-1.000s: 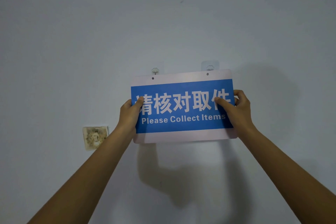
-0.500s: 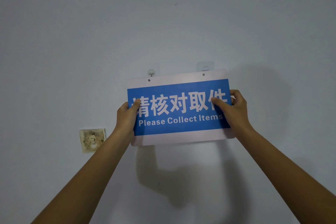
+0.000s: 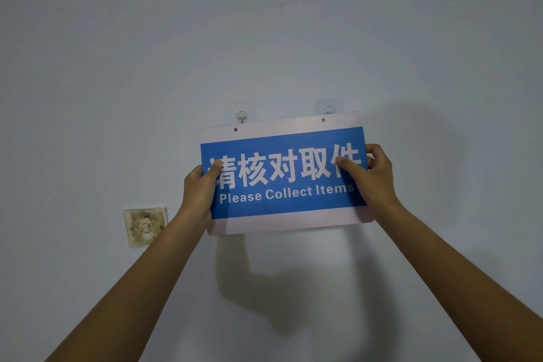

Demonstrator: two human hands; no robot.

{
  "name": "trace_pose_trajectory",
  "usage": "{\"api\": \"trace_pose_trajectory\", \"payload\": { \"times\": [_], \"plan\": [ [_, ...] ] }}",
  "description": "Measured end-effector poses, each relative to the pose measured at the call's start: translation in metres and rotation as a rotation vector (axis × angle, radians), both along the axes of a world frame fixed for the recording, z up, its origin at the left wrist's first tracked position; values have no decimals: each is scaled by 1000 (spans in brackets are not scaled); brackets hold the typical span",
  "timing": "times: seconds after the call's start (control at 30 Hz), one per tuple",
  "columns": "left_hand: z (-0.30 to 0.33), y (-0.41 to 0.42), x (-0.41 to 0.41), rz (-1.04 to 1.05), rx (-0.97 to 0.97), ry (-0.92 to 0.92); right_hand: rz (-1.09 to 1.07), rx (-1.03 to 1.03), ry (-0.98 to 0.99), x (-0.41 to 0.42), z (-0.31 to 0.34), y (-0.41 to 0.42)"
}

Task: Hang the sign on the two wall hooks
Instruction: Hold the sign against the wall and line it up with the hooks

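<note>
A rectangular sign [image 3: 288, 176], blue with white borders, reads "Please Collect Items" under Chinese characters. I hold it up against the wall, tilted with its right end higher. My left hand [image 3: 199, 185] grips its left edge, thumb on the front. My right hand [image 3: 370, 176] grips its right edge the same way. Two small holes sit in the top border, the left hole [image 3: 235, 129] and the right hole [image 3: 323, 120]. The left wall hook [image 3: 241, 116] shows just above the sign's top edge. The right wall hook [image 3: 328, 107] is partly hidden by the sign.
An old, stained wall socket plate [image 3: 145, 226] sits on the wall at the lower left of the sign. The rest is plain pale wall, with the sign's and arms' shadow below.
The sign and both hands sit a little further left in the view and slightly lower against the hooks. The grip has not changed.
</note>
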State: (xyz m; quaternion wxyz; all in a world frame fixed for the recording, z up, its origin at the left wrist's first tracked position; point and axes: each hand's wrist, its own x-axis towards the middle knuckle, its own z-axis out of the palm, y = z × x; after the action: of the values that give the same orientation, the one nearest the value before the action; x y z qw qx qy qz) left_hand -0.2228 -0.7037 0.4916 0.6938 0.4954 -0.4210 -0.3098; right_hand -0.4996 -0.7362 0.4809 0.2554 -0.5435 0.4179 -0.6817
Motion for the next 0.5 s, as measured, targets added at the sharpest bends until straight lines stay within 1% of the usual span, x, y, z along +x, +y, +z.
{"api": "trace_pose_trajectory", "payload": {
  "times": [0.1, 0.23, 0.5],
  "plan": [
    [-2, -2, 0, -13, 6, 1, -9, 6, -5, -2, -3, -1],
    [-11, -5, -1, -46, 74, 8, -30, 10, 24, -6, -8, 1],
    [-15, -9, -3, -29, 72, -44, -30, 5, 22, -7, -12, 4]
  ]
}}
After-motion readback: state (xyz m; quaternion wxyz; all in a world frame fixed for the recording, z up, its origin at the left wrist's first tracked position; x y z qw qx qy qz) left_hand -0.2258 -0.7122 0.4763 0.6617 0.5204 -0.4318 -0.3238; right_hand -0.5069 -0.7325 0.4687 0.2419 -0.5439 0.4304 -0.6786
